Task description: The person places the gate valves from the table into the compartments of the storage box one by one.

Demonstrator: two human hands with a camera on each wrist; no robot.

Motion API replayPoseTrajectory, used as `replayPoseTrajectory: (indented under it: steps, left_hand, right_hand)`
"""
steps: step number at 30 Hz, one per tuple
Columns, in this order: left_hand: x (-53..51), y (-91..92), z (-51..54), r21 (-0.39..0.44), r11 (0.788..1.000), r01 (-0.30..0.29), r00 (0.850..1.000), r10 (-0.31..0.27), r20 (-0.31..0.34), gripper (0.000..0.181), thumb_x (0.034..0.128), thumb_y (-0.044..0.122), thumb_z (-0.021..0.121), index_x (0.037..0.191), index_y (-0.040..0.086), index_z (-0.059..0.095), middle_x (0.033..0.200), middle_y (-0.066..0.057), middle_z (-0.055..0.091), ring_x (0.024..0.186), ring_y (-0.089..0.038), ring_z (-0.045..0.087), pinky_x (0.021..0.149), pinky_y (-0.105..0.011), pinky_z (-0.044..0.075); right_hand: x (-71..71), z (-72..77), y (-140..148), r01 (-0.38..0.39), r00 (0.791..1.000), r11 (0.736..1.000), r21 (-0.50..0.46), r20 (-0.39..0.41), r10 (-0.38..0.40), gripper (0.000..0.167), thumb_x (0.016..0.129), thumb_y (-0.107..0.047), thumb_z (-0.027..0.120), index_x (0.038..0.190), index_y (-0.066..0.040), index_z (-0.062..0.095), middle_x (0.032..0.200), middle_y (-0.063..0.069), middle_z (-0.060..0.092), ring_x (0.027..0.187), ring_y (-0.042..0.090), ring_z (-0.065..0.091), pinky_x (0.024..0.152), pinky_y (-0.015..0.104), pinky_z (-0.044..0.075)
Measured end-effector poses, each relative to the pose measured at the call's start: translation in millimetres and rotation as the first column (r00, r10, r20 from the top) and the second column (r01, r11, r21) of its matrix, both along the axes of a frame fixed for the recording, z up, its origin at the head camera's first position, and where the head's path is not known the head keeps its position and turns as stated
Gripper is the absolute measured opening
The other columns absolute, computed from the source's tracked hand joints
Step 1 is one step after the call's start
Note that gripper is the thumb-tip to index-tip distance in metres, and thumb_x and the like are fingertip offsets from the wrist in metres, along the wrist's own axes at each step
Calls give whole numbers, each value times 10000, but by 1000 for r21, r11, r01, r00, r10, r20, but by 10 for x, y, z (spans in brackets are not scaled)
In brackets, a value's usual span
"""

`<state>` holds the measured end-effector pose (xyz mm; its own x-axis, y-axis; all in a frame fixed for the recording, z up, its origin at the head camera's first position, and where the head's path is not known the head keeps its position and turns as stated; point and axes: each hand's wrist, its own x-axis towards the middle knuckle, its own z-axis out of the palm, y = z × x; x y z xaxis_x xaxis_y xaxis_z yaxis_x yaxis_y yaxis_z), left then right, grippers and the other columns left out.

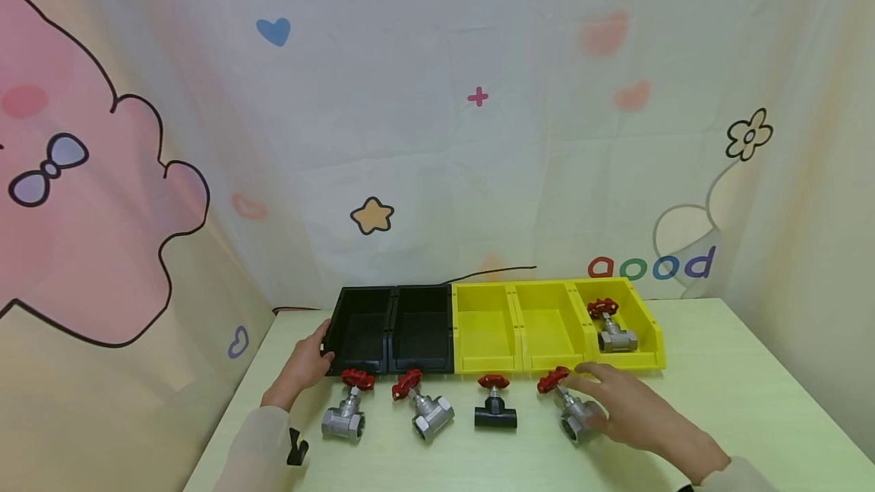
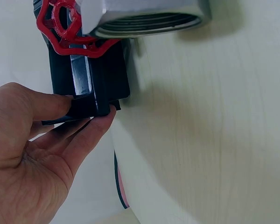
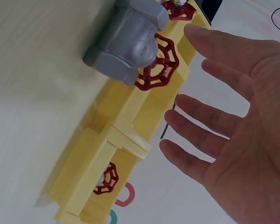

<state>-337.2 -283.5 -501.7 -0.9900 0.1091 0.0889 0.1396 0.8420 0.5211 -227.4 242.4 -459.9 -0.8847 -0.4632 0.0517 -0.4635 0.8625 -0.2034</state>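
Far left, we've got the left hand (image 1: 301, 367) grasping the first black bin (image 1: 358, 325) at its outer corner, thumb on one side and fingers on the other per the left wrist view. Light sleeve (image 1: 254, 446) behind it. Next along the row we log the second black bin (image 1: 422, 325), right up against the first. In front of these two on the tabletop (image 1: 745, 408): the first silver valve (image 1: 344, 422), red wheel toward the bins, then the second silver valve (image 1: 431, 412), lying slantwise, wheel tipped left. Moving on, the left yellow bin (image 1: 485, 325) and the middle yellow bin (image 1: 550, 325); before them we note the black valve (image 1: 495, 414), T-shaped, red wheel pointing to the bins. Then the third silver valve (image 1: 574, 412) on the tabletop, wheel slanting up-left, just in front of the yellow bins. Right hand (image 1: 632, 408) is at that valve, released, fingers spread and holding nothing; we can't tell whether it touches. Behind it, the right yellow bin (image 1: 649, 336) ends the row, with the fourth silver valve (image 1: 615, 339) inside, red wheel toward the back. Printed curtain (image 1: 424, 135) behind everything.
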Motion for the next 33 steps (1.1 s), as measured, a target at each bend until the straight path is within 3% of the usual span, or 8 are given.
replayPoseTrajectory:
  steps: [7, 16, 21, 33]
  left_hand:
    - [-6, -5, -6, 7, 1000, -4, 1000, 4, -4, 707, 916, 27, 593, 1528, -47, 246, 1272, -357, 569, 484, -143, 330, 545, -307, 346]
    - [-7, -1, -11, -5, 1000, -9, 1000, 9, 0, 707, 914, 27, 597, 1527, -43, 253, 1131, -315, 638, 541, -165, 401, 593, -316, 379]
    - [-6, 4, -11, -15, 1000, -9, 1000, 9, 0, 702, 912, 22, 600, 1521, -49, 259, 1301, -352, 555, 627, -187, 458, 654, -347, 419]
    - [-6, 16, 0, -25, 1000, -7, 1000, 6, -15, 700, 902, 14, 609, 1510, -65, 271, 1251, -350, 586, 659, -198, 485, 678, -368, 435]
  right_hand:
    - [10, -119, -39, -40, 998, 999, -3, 44, 40, 569, 736, -203, 855, 1260, -300, 656, 1304, 100, 600, 1135, 333, 581, 936, 585, 485]
    - [-34, -299, -60, 8, 984, 1000, -6, 176, -7, 548, 734, -126, 842, 1223, -317, 684, 1300, 116, 595, 1125, 321, 574, 940, 593, 477]
    - [-51, -388, -49, -11, 982, 1000, 6, 186, 10, 517, 740, -115, 836, 1186, -332, 689, 1289, 126, 591, 1083, 294, 577, 921, 571, 493]
    - [-83, -415, -52, -42, 983, 999, 1, 180, 41, 489, 757, -27, 797, 1166, -274, 696, 1219, 75, 588, 974, 201, 568, 877, 479, 532]
